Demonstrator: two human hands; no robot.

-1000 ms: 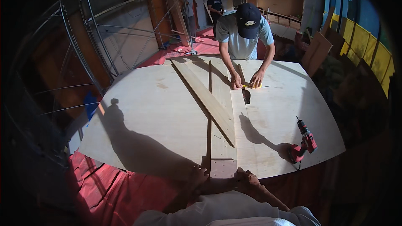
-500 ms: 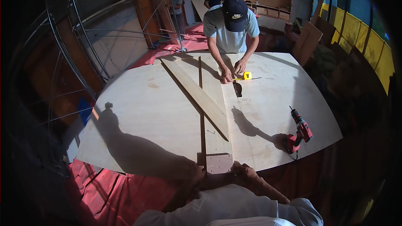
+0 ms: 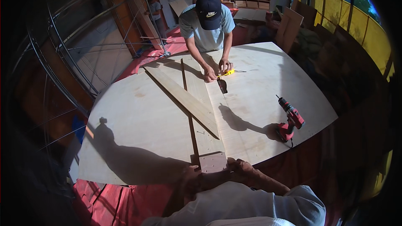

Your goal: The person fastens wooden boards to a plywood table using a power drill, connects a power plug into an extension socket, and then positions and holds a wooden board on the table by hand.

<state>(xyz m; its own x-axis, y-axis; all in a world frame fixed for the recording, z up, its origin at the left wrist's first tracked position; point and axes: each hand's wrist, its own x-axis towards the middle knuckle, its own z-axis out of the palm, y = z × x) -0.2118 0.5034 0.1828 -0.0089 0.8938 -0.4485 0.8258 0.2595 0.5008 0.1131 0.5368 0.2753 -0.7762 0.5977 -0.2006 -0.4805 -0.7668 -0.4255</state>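
Note:
A small wooden block [image 3: 213, 163] dotted with screw heads sits at the near edge of a large pale plywood sheet [image 3: 138, 121]. At its left side my left hand [image 3: 191, 172], deep in shadow, has its fingers closed against it. My right hand [image 3: 241, 167] grips its right side with bent fingers. From the block a long pale board [image 3: 204, 125] runs away from me, a dark narrow gap along its left. A loose plank [image 3: 182, 101] lies slantwise over that gap.
A red and black cordless drill [image 3: 289, 121] stands on the right of the sheet. Across from me, a co-worker [image 3: 208, 29] in a cap handles a yellow tape measure [image 3: 228, 73] near a dark cutout [image 3: 222, 86]. Metal scaffolding [image 3: 63, 50] rises at left; red sheeting [image 3: 138, 199] covers the floor.
My view has turned slightly, shifting most of the scene left. The co-worker's hand now covers part of the tape measure. My hands stay at the block.

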